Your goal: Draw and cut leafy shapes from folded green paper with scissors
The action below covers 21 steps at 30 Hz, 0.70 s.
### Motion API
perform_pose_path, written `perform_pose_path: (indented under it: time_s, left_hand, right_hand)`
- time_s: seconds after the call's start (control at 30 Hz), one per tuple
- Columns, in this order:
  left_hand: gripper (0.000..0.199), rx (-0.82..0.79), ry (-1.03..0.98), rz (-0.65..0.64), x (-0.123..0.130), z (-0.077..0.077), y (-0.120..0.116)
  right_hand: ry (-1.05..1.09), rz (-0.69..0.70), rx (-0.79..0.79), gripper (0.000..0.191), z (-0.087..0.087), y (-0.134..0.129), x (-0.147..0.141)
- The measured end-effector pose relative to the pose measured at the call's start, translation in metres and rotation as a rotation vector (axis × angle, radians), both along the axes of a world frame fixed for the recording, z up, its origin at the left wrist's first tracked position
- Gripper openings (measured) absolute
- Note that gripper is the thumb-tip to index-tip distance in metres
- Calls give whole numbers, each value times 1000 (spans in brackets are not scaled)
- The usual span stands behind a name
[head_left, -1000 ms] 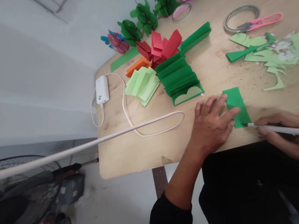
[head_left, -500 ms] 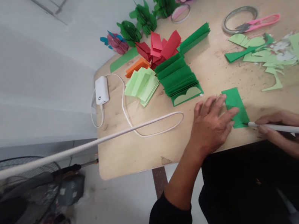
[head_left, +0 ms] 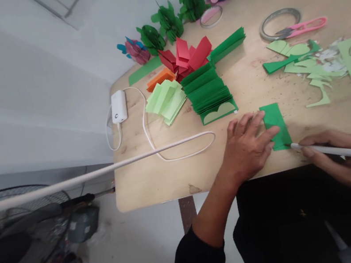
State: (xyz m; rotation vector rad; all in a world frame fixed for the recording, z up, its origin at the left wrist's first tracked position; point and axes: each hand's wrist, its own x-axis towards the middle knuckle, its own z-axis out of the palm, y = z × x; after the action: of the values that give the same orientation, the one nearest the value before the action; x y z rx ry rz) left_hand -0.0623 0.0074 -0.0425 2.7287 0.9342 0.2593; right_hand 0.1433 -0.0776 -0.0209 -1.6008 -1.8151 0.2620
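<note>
My left hand (head_left: 248, 146) lies on the table with its fingers spread, fingertips resting on a small green paper rectangle (head_left: 275, 121). A faint curved outline shows on that paper. My right hand (head_left: 344, 152) is closed around a slim white pen (head_left: 313, 149), whose dark tip meets the paper's lower right corner. Part of the pen crosses in front of the hand. Beyond my left hand sits a stack of folded dark green paper (head_left: 208, 87), with a pale green scalloped piece (head_left: 219, 112) on its front panel.
Folded red (head_left: 186, 55), orange (head_left: 160, 78) and light green papers (head_left: 166, 99) lie farther back. Honeycomb paper figures (head_left: 170, 21) line the wall. Pink snips (head_left: 308, 26), a tape roll (head_left: 265, 35) and paper scraps (head_left: 313, 70) are on the right. A white cable (head_left: 180, 142) crosses the left side.
Both hands and the green paper stay almost in place. The whole view has shifted very slightly.
</note>
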Motion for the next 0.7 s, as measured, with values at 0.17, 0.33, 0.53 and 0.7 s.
perform_pose_path:
  time_s: [0.17, 0.33, 0.53, 0.7]
  left_hand:
    - [38, 5, 7, -4, 0, -1, 1]
    - [38, 7, -12, -6, 0, -1, 1]
    - [37, 12, -22, -6, 0, -1, 0]
    - [37, 3, -33, -1, 0, -1, 0]
  right_hand:
    - [-17, 5, 7, 20, -3, -1, 0]
    - [-34, 4, 15, 23, -4, -2, 1]
    - [-18, -1, 3, 22, -2, -1, 1]
    - [-13, -41, -33, 26, -1, -1, 1]
